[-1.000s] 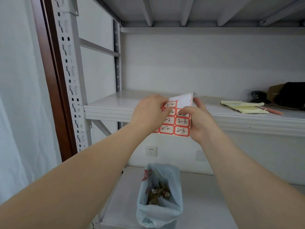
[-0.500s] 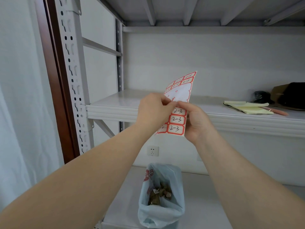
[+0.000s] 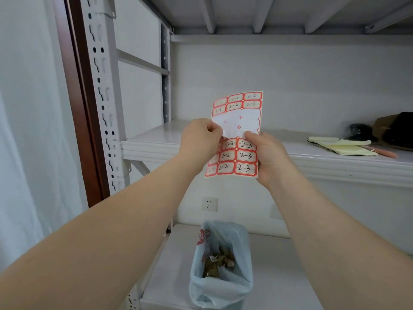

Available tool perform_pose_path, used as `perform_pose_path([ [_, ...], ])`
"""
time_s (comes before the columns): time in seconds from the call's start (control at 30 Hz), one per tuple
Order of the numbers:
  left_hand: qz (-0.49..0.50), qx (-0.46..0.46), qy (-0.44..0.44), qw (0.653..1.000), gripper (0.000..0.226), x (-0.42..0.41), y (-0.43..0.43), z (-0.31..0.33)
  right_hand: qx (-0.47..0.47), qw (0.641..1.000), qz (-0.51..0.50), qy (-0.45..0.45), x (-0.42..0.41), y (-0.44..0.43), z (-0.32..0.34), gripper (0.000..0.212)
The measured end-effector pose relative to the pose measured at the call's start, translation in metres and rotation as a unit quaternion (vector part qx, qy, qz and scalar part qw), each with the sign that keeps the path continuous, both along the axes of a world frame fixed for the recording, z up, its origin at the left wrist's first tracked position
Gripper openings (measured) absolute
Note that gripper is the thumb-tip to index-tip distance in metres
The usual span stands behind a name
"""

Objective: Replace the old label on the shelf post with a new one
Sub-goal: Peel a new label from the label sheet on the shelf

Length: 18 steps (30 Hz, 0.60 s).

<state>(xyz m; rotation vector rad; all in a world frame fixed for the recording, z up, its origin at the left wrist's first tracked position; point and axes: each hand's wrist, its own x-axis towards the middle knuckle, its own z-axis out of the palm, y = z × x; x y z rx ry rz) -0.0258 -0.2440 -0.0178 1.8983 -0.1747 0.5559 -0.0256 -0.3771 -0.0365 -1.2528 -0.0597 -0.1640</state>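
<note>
A sheet of red-bordered labels (image 3: 237, 135) with handwritten numbers such as 2-2 and 2-3 is held upright in front of the middle shelf. Its middle rows are bare backing paper. My right hand (image 3: 266, 157) grips the sheet's right edge, thumb on the front. My left hand (image 3: 201, 139) pinches at the sheet's left edge, fingers closed on a small white piece there; whether that is a peeled label is unclear. The perforated grey shelf post (image 3: 105, 104) stands at the left, apart from both hands. No label shows on the post's visible face.
A blue plastic bag (image 3: 221, 283) with scraps sits on the lower shelf (image 3: 279, 276) below my hands. Yellow notepads (image 3: 342, 146), a pen and dark objects (image 3: 380, 130) lie at the right of the middle shelf (image 3: 156, 139). A wall socket (image 3: 209, 204) is behind.
The folded-over top of the label sheet has unfolded and now stands upright. Both hands have risen slightly, and my left fingers now pinch at the sheet's left edge.
</note>
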Motion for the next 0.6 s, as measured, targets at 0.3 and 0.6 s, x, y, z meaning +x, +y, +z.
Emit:
perform_pose_path([
  [0.3,-0.022,-0.204,0.027,0.978,0.015,0.006,0.029,0.007,-0.142,0.946,-0.29,-0.026,0.034,-0.004,0.003,0.029],
  [0.6,-0.04,-0.148,0.027,0.988,0.016,0.009,0.046,0.0,-0.508,0.826,-0.244,0.029,0.061,0.01,0.012,0.035],
])
